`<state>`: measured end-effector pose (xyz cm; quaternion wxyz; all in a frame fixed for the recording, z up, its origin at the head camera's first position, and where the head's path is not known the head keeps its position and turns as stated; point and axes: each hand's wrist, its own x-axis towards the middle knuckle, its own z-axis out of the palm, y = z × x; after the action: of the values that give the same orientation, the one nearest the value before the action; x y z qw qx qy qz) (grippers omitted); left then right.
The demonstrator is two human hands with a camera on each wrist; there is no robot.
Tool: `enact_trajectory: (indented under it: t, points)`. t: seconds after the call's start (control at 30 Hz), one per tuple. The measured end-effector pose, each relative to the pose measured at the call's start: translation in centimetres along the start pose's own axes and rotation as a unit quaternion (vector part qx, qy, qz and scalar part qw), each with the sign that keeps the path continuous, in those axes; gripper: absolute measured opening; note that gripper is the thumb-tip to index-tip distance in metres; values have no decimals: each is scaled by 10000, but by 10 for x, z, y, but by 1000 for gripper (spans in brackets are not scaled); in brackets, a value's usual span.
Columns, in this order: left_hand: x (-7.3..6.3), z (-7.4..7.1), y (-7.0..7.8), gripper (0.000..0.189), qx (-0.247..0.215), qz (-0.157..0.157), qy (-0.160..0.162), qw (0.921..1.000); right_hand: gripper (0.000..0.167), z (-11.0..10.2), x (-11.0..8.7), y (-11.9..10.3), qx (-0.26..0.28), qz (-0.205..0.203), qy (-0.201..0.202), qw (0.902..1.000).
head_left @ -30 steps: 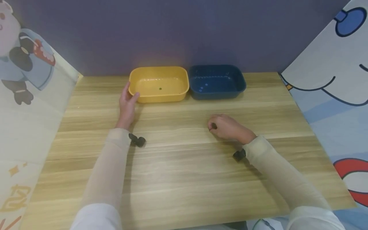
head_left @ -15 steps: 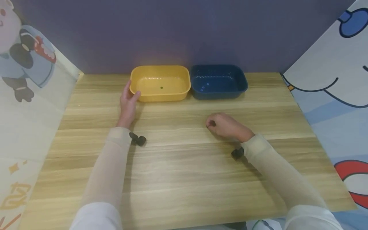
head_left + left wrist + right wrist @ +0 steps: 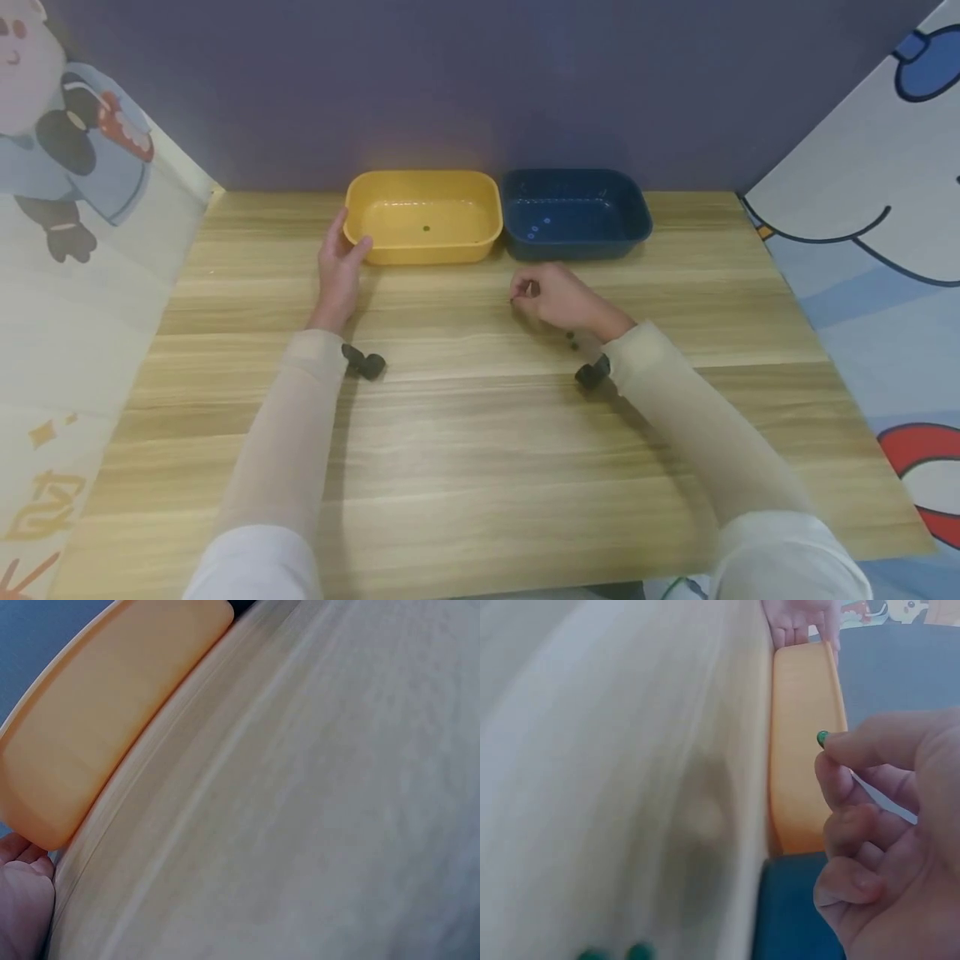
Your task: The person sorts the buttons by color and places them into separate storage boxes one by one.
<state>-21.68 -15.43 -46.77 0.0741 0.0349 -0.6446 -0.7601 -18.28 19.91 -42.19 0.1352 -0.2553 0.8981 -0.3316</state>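
Note:
In the head view my left hand [image 3: 339, 271] rests at the left end of a yellow bin [image 3: 435, 252], thumb at its front corner and the other fingers along the end wall. A small green bead [image 3: 427, 228] lies inside that bin. My right hand [image 3: 558, 296] is over the table in front of the two bins. Its thumb and index finger pinch a shiny green bead [image 3: 823, 738], clear in the right wrist view. Two more green beads [image 3: 571, 336] lie on the table beneath the right wrist.
A dark blue bin [image 3: 577, 249] stands right against the yellow one, with several small blue pieces [image 3: 534, 228] in it. Both are on the wood-grain table [image 3: 450, 433] by the dark back wall [image 3: 480, 83]. Decorated panels flank both sides.
My right hand has moved left and away from me, toward the bins, with the bead pinched. Two green beads have come into sight behind it. The left hand stays at the yellow bin.

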Motion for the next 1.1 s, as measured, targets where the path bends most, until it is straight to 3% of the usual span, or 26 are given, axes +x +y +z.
enact_trajectory:
  t: [0.1, 0.27, 0.57, 0.87, 1.1]
  points:
    - [1, -1, -1, 68, 67, -16, 17, 10000, 8, -3, 10, -8, -91, -28, 80, 9999]
    - [-5, 3, 9, 68, 28, -54, 35, 10000, 7, -7, 24, -19, 19, -1, 270, 9996]
    - [-10, 6, 17, 68, 7, -115, 77, 9999, 11, -7, 49, -30, 440, 207, 982, 9940]
    - [4, 0, -7, 66, 37, 66, 140, 9999, 9, -4, 70, -35, 407, 428, 1656, 9844]
    - [6, 0, -11, 66, 161, 166, 191, 9995, 10, -4, 82, -39, 141, 753, 1765, 9813]
